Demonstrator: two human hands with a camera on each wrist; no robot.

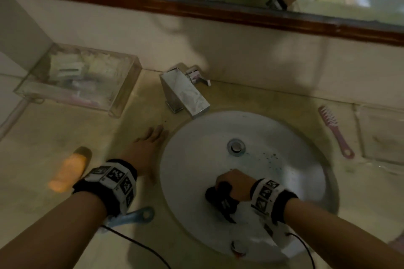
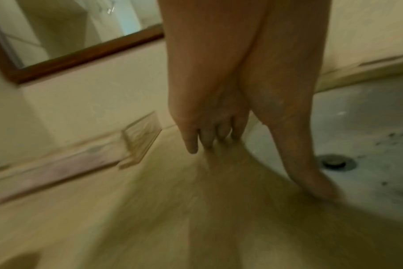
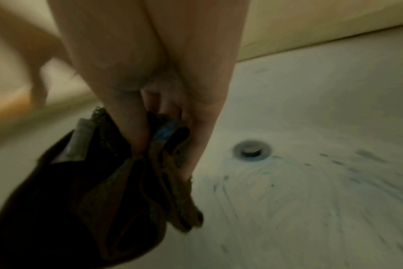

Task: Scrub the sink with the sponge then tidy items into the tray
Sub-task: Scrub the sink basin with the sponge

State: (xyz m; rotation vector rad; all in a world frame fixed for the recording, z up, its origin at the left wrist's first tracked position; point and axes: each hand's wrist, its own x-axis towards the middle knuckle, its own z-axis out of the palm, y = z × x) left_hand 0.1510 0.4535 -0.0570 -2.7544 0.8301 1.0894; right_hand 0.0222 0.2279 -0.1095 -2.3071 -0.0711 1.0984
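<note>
No writing reads anywhere, and the right hand (image 1: 232, 183) has its grip curled tight round the dark sponge (image 1: 222, 200) on the near slope of the sink (image 1: 284, 137), drain side bare, while the left hand (image 1: 145, 148) lies flat-fingered on the table (image 1: 54, 133) at the rim, the clear tray (image 1: 122, 94) well back-left

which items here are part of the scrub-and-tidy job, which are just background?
In the job:
- round white basin sink
- dark scrubbing cloth-like sponge, gripped by right hand
- clear plastic tray
- pink comb, orange bottle, blue handled item, loose on the counter

Background:
- chrome square faucet
- wood-framed mirror
- left hand, flat on counter
</note>
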